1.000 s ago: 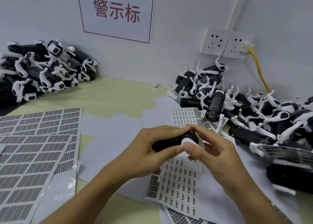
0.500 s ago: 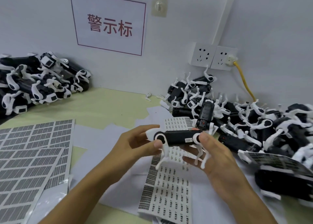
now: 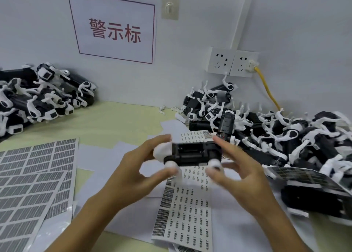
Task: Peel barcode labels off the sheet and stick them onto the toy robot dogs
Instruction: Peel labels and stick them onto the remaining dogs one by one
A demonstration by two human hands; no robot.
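I hold a black toy robot dog point(image 3: 192, 153) with white leg joints in the air above the table, its long body level. My left hand point(image 3: 133, 168) pinches its left end between thumb and fingers. My right hand point(image 3: 236, 168) grips its right end the same way. Under the hands lies a barcode label sheet point(image 3: 187, 211) with several small labels on it. Both hands are motion-blurred.
A heap of black-and-white robot dogs point(image 3: 285, 137) fills the right side. Another heap point(image 3: 38, 97) lies at the back left. Larger label sheets point(image 3: 32, 173) lie at the left, white backing papers point(image 3: 99, 156) in the middle. A wall socket point(image 3: 232, 63) carries a yellow cable point(image 3: 266, 88).
The dog has turned over in my hands and risen slightly. One second ago both hands were pressed close together around it; now they are spread to its two ends.
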